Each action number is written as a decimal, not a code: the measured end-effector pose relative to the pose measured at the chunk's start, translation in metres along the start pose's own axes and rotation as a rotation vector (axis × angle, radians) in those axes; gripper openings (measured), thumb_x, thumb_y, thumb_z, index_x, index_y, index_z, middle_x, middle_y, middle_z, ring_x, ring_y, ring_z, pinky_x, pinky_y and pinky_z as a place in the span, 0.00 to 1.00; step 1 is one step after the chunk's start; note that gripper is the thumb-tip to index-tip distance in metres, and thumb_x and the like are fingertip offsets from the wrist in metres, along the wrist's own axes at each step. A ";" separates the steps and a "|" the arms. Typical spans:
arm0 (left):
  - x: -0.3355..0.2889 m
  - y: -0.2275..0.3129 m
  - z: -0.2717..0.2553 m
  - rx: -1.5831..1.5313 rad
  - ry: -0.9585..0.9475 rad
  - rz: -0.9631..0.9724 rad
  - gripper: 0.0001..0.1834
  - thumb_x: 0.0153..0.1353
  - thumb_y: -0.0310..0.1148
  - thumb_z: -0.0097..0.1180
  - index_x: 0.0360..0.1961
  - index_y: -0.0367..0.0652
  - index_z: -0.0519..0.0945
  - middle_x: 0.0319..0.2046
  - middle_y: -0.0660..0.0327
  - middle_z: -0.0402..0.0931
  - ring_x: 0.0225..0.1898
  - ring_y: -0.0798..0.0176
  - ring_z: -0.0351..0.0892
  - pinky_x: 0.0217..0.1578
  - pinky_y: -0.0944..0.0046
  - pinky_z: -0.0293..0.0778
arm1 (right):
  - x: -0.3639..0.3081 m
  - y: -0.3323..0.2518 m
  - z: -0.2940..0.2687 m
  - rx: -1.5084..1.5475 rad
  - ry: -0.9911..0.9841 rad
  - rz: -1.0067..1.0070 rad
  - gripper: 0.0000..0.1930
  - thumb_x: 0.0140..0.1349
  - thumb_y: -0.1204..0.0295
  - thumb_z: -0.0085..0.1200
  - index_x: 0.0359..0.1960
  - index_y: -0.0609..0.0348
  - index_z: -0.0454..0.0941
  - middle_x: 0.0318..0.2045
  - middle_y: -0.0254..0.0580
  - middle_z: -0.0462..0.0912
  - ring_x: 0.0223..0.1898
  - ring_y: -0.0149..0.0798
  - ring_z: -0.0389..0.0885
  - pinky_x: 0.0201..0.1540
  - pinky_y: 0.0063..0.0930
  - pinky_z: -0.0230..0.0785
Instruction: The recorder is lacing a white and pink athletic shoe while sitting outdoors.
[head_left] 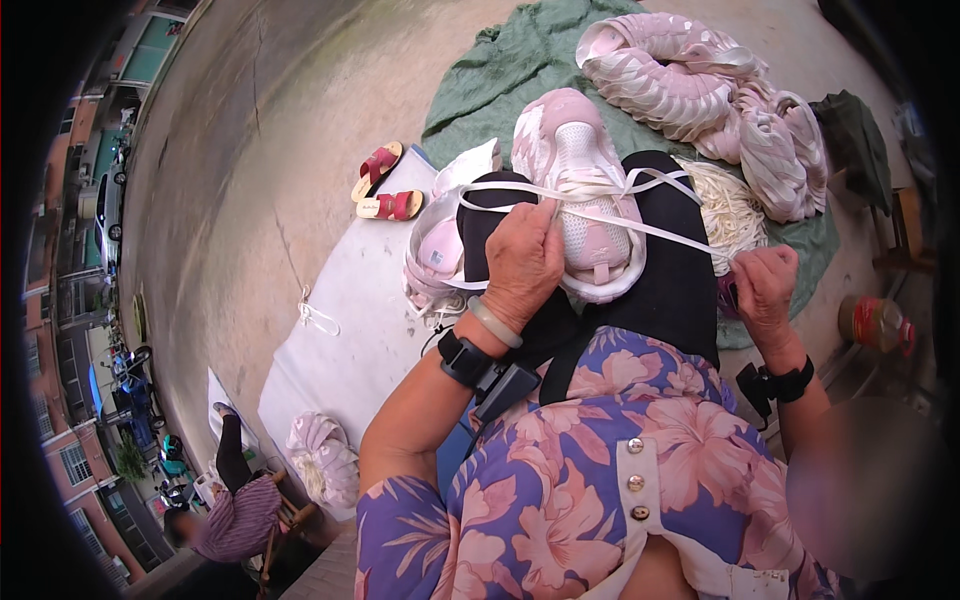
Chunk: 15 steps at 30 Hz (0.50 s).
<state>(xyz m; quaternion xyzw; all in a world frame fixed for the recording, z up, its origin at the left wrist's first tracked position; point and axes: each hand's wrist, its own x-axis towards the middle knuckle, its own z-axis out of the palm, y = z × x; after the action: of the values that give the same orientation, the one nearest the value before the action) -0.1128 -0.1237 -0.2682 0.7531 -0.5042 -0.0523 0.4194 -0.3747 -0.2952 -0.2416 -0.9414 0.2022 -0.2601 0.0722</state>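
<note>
A pink and white sneaker (565,130) lies across my black-trousered lap, its toe away from me and its opening close to my body. White shoelace (680,239) crosses its upper and loops out over both thighs. My left hand (524,258) is closed at the left side of the shoe, pinching lace by the tongue; its fingertips are partly hidden. Off to the right, my right hand (765,285) grips a stretch of the lace drawn taut from the shoe. Beside that hand is a heap of cream laces (735,212).
Long stacks of pink and white shoe pieces (670,95) rest on a green cloth (480,105). More shoe pieces (437,255) are beside my left leg. Red sandals (392,205) and a loose lace (318,318) lie leftward. Another person (240,515) sits at lower left.
</note>
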 end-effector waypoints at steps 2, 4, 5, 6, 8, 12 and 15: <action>0.001 0.001 0.000 -0.005 0.003 0.002 0.12 0.52 0.22 0.54 0.40 0.35 0.77 0.27 0.52 0.74 0.29 0.52 0.76 0.30 0.60 0.71 | -0.077 0.068 -0.020 -0.067 -0.072 0.298 0.03 0.51 0.75 0.56 0.26 0.57 0.75 0.21 0.37 0.73 0.26 0.41 0.72 0.37 0.35 0.58; 0.004 0.002 0.001 -0.011 0.003 0.008 0.12 0.52 0.22 0.54 0.40 0.35 0.77 0.27 0.52 0.74 0.29 0.51 0.76 0.30 0.60 0.71 | -0.126 0.091 -0.028 -0.067 -0.094 0.463 0.03 0.52 0.74 0.56 0.26 0.56 0.75 0.21 0.37 0.74 0.26 0.41 0.72 0.36 0.35 0.58; 0.005 0.003 0.001 -0.011 0.011 0.022 0.11 0.52 0.22 0.55 0.39 0.35 0.77 0.27 0.53 0.74 0.28 0.54 0.76 0.29 0.62 0.71 | -0.138 0.091 -0.030 0.029 -0.122 0.570 0.03 0.52 0.74 0.56 0.25 0.56 0.75 0.21 0.38 0.73 0.27 0.42 0.72 0.36 0.34 0.59; 0.005 0.003 0.001 -0.011 0.018 0.037 0.10 0.53 0.22 0.56 0.37 0.35 0.77 0.27 0.54 0.74 0.27 0.57 0.76 0.28 0.63 0.71 | -0.147 0.094 -0.030 0.127 -0.148 0.676 0.03 0.51 0.74 0.56 0.25 0.56 0.75 0.21 0.39 0.73 0.27 0.42 0.72 0.36 0.34 0.59; 0.004 0.002 -0.003 -0.090 0.023 -0.033 0.08 0.53 0.23 0.56 0.36 0.36 0.77 0.26 0.56 0.74 0.25 0.61 0.75 0.27 0.65 0.70 | -0.127 0.072 -0.022 0.082 -0.260 0.552 0.03 0.51 0.74 0.56 0.25 0.57 0.75 0.21 0.39 0.73 0.27 0.43 0.72 0.37 0.35 0.59; 0.013 -0.004 -0.013 -0.072 0.086 -0.139 0.04 0.54 0.23 0.58 0.32 0.37 0.77 0.22 0.62 0.71 0.20 0.70 0.69 0.22 0.69 0.67 | -0.062 0.025 -0.011 0.020 -0.328 0.245 0.06 0.49 0.74 0.57 0.29 0.59 0.76 0.24 0.40 0.73 0.31 0.43 0.73 0.42 0.37 0.60; 0.022 -0.013 -0.014 0.066 0.085 -0.082 0.03 0.54 0.23 0.57 0.31 0.36 0.77 0.21 0.62 0.69 0.19 0.68 0.67 0.21 0.69 0.65 | -0.023 0.000 -0.004 0.037 -0.232 0.127 0.10 0.48 0.75 0.58 0.33 0.60 0.76 0.28 0.39 0.75 0.34 0.43 0.73 0.44 0.37 0.60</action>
<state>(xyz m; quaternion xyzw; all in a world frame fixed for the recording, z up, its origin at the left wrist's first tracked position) -0.0860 -0.1313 -0.2603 0.7880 -0.4560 -0.0208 0.4130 -0.3953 -0.2859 -0.2491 -0.9490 0.2467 -0.1480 0.1287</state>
